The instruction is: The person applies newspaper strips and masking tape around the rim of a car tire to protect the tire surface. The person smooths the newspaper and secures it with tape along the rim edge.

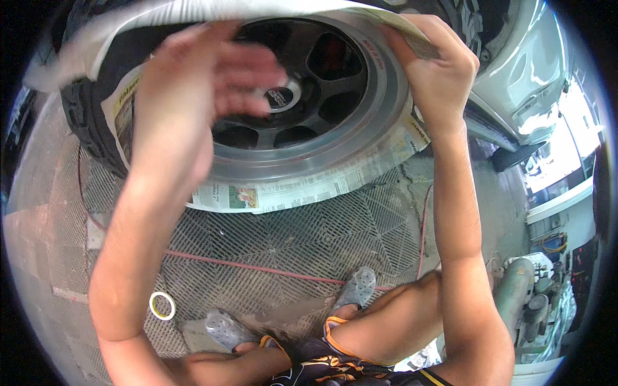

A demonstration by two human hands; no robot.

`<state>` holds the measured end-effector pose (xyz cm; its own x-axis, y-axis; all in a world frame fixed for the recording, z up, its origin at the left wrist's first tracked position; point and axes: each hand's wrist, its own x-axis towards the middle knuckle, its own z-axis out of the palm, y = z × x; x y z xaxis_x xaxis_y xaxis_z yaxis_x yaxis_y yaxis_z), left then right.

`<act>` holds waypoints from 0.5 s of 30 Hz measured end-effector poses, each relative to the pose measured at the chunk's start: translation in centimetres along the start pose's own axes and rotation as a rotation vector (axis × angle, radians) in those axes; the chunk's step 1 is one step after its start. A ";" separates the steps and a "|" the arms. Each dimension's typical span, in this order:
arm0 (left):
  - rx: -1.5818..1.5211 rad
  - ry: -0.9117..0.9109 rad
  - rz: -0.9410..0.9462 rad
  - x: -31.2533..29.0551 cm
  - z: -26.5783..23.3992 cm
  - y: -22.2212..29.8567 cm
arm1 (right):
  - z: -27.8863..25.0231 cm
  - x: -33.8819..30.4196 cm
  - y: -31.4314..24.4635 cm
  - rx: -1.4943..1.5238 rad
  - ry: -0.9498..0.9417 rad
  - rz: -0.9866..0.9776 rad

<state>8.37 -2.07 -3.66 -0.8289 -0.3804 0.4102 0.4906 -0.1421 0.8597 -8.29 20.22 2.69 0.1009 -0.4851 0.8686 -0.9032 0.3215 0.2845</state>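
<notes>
Hands come first: the right hand (444,74), up beyond the wheel's right edge, pinches the end of a pale sheet (270,8) between thumb and fingers, with a folded corner showing beside the thumb. The sheet runs leftward from that grip across the top of the view, its far left part smeared by blur. The left hand (225,77) sits under the sheet, in front of the wheel, fingers spread and pointing right, apparently released; blur hides whether its upper edge touches the sheet.

Just beyond the hands is the wheel (299,112), with black spokes, a round centre cap and a wide silver lip (296,157). The left hand and forearm stand in the way of its left side. Printed newspaper (322,191) curves around the lower lip, between it and the dark tyre (96,141), and shows again at the left and right.

Lower down, a ribbed tile floor (277,228) is crossed by a thin red hose (257,265). A pale ring-shaped roll (152,305) lies near the left forearm, and grey clogs (227,329) show by the bent knees.

Farther right are a green tank (515,289) with dark fittings beside it and a light-coloured vehicle body (534,77).
</notes>
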 end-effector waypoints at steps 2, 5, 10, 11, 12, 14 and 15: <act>0.092 -0.110 -0.185 -1.7 1.6 -0.2 | -0.2 0.5 -0.3 -0.005 -0.007 -0.022; 0.765 -0.223 0.316 -2.6 4.0 0.5 | -0.5 1.2 -0.7 0.061 0.058 0.076; 1.196 0.202 1.659 2.0 4.9 0.9 | -0.6 1.8 -0.8 0.076 0.066 0.112; 1.238 0.209 1.662 2.8 4.9 0.7 | -1.1 1.6 -0.8 0.063 0.044 0.142; 1.271 0.245 1.683 3.4 5.0 0.5 | -0.7 1.8 -0.7 0.089 0.070 0.115; 1.392 0.385 1.678 3.9 5.5 0.0 | -1.0 1.7 -0.8 0.127 0.080 0.087; 1.523 0.441 1.640 3.9 5.6 0.0 | -1.6 1.6 -0.9 0.141 0.065 0.081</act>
<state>3.64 1.51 -0.33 0.1281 0.4513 0.8831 -0.2125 0.8823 -0.4200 -6.64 20.45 4.44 0.0480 -0.4074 0.9120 -0.9586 0.2378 0.1567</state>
